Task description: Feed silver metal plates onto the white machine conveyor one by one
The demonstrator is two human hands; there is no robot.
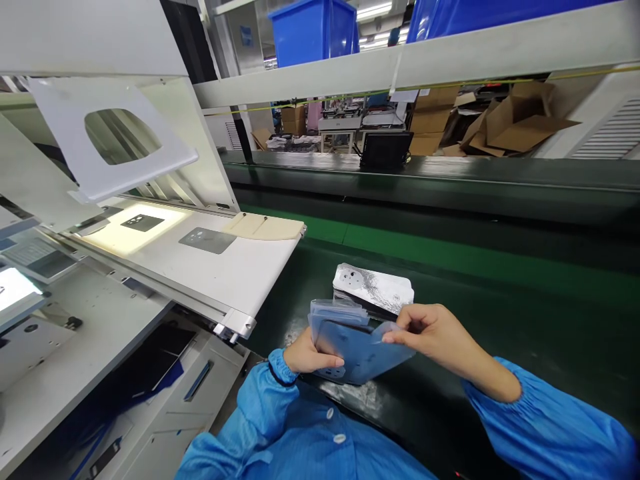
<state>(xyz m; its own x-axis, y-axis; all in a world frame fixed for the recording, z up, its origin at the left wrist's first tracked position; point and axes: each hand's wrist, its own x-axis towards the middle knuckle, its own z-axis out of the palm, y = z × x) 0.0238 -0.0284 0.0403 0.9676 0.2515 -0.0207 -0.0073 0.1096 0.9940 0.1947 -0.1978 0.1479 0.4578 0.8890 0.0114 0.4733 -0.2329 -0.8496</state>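
Note:
My left hand (309, 355) grips a small stack of thin translucent blue film sheets (357, 347) from below, thumb on top. My right hand (431, 333) pinches the upper right edge of the top sheet between thumb and fingers. Both arms wear blue sleeves. Just behind the sheets, a stack of shiny silver plates (373, 288) with small holes lies on the dark green conveyor belt (475, 267).
A white machine table (235, 273) stands at left with a grey plate (207, 240) and a lit panel (135, 223) on it, under a raised white frame (110, 137). Cardboard boxes (500, 123), a black screen (386, 149) and blue bins (313, 30) lie beyond the belt.

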